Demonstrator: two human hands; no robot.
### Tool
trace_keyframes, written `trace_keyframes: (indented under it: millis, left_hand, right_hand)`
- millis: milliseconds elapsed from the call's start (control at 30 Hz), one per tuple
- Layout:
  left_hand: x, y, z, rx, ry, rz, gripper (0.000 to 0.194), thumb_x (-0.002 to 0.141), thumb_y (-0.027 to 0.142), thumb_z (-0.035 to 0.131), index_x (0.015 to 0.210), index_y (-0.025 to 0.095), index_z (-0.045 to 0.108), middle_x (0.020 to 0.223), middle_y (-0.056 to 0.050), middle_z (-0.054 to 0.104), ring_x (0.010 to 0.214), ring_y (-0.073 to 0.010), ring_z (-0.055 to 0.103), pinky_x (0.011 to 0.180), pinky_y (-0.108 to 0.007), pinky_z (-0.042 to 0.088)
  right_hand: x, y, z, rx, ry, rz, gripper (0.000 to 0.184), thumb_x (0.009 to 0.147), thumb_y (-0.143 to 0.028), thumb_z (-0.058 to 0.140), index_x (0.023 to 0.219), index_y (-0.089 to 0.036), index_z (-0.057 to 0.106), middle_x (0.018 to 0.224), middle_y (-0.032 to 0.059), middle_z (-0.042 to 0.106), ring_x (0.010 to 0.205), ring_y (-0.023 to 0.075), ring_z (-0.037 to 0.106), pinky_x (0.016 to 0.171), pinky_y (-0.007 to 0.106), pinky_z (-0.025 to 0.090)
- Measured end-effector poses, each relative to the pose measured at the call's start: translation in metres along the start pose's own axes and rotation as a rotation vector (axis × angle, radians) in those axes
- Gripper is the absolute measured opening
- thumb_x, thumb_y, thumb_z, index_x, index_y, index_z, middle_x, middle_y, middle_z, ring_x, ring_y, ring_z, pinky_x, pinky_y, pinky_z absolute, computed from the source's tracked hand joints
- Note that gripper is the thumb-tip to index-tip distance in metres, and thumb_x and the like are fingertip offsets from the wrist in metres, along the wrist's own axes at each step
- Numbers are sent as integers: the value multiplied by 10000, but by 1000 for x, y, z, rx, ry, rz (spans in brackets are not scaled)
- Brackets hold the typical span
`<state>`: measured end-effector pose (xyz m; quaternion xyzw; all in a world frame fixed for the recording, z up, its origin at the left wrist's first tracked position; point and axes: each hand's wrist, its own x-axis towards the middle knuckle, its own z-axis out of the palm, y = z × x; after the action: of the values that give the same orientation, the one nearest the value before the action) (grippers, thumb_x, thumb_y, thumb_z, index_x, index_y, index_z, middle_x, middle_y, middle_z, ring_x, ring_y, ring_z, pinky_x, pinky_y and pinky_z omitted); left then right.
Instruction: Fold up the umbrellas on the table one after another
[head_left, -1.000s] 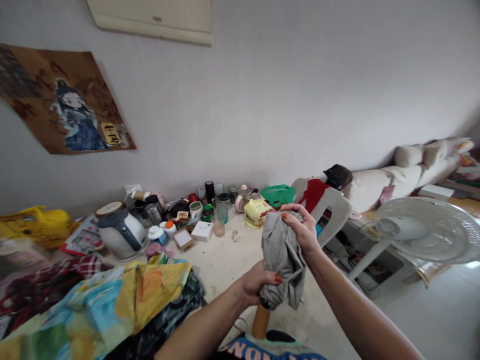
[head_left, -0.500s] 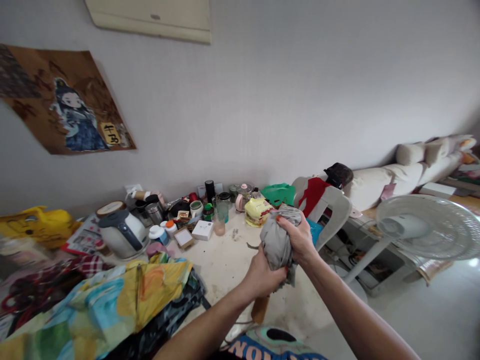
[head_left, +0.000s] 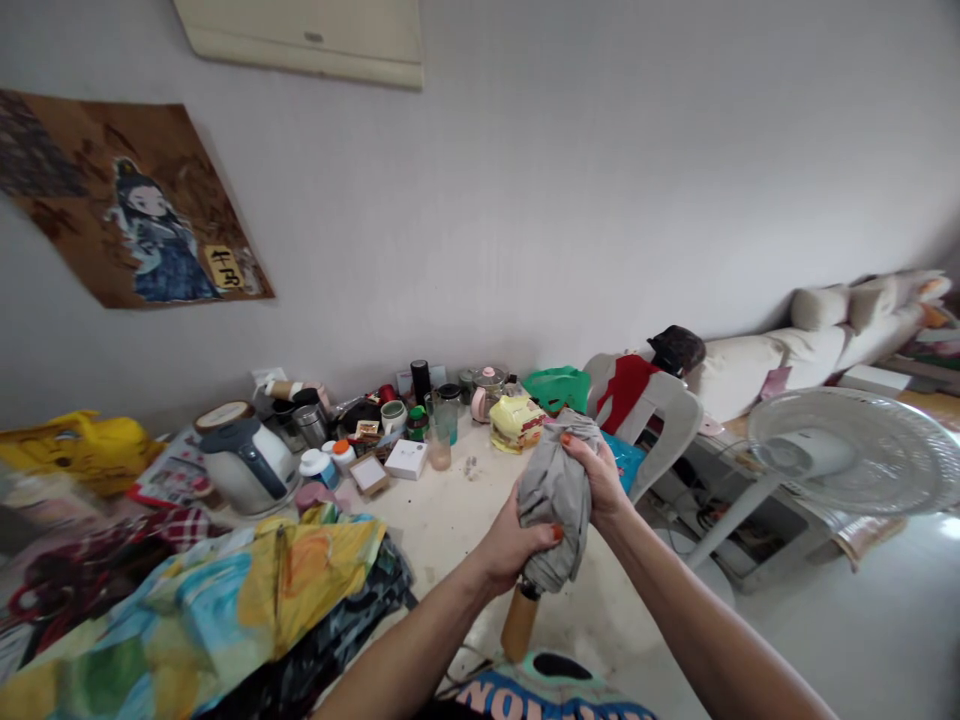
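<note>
A grey folded umbrella (head_left: 553,505) hangs over the table in both my hands, its wooden handle (head_left: 517,622) pointing down toward me. My left hand (head_left: 514,545) wraps round the lower left of its gathered fabric, thumb lying across the front. Higher up on the right side, my right hand (head_left: 596,475) grips the bunched fabric, thumb near the top. The palms and most fingers are hidden behind the cloth. A yellow-and-blue patterned fabric (head_left: 247,600) lies at the left, partly over a dark camouflage-like one (head_left: 360,610).
On the white table (head_left: 450,510) stand an electric kettle (head_left: 244,465), white bottles (head_left: 319,467), a small white box (head_left: 406,459), glasses (head_left: 440,445) and a yellow package (head_left: 516,424). A white chair (head_left: 667,420) and a standing fan (head_left: 810,455) are to the right.
The umbrella's fabric is drawn longer and smoother, and more of the wooden handle and its dark collar shows. My left hand has shifted slightly left, its thumb higher.
</note>
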<state>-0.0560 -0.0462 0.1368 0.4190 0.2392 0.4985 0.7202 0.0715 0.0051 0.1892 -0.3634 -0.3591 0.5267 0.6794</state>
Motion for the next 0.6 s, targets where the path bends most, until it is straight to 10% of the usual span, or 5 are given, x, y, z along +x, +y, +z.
trace_keyframes:
  millis: [133, 600]
  left_hand:
    - [2, 5, 5, 182, 60, 60, 1025, 582, 103, 727, 1467, 199, 218, 1368, -142, 521, 1211, -275, 532, 1009, -393, 421]
    - [2, 8, -6, 74, -150, 35, 1171, 504, 246, 886, 1495, 216, 262, 1491, -148, 386, 1349, -318, 396, 1114, -419, 311]
  right_hand:
    - [0, 0, -2, -78, 52, -26, 541, 542, -346, 853, 1000, -230, 590, 848, -10, 686, 686, 162, 618, 654, 293, 524]
    - [-10, -7, -5, -61, -6, -13, 394, 512, -304, 817, 854, -206, 648, 742, -10, 684, 608, 163, 593, 613, 301, 504]
